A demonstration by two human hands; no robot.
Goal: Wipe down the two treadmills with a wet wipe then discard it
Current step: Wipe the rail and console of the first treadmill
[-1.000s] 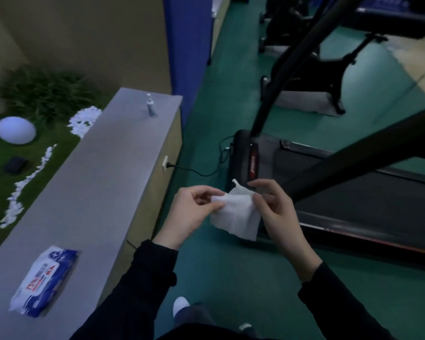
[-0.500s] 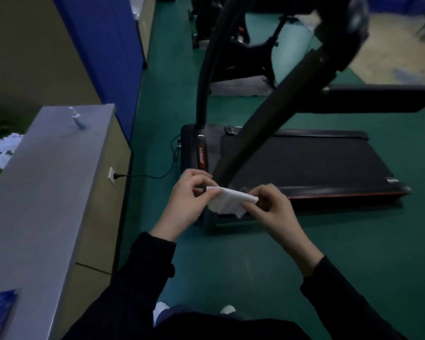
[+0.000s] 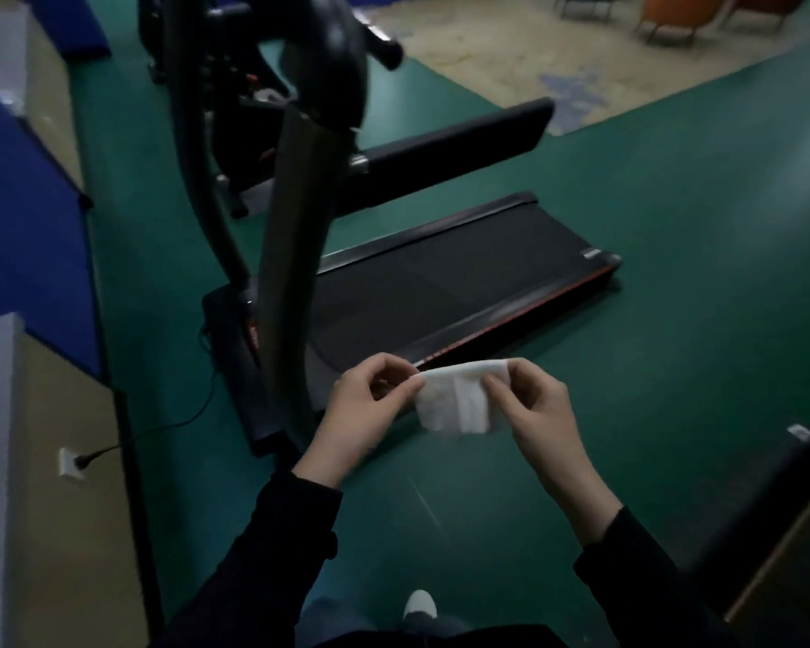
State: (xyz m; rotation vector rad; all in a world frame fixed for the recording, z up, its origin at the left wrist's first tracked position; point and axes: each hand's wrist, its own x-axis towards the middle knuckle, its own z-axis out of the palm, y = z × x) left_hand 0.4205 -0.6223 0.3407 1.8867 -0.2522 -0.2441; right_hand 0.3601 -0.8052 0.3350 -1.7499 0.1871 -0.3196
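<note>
A white wet wipe [image 3: 459,399], partly folded, is stretched between my two hands at chest height. My left hand [image 3: 363,413] pinches its left edge and my right hand [image 3: 534,404] pinches its right edge. Just beyond them lies a black treadmill [image 3: 440,287] with its belt running to the right and a red stripe along its near side. Its dark uprights [image 3: 291,236] rise at the left, with a handrail [image 3: 450,142] reaching right. A dark corner of another machine [image 3: 777,498] shows at the lower right; I cannot tell what it is.
A grey-topped beige counter [image 3: 43,460] stands at the left, with a wall socket [image 3: 69,463] and a cable [image 3: 169,425] running to the treadmill. Blue panels [image 3: 24,217] lie behind it. Green floor [image 3: 674,226] spreads right; chairs [image 3: 665,16] stand far back on beige flooring.
The view has swung right, away from the counter and the wipe packet, onto the treadmill. My hands have spread the wipe wider between them and shifted right.
</note>
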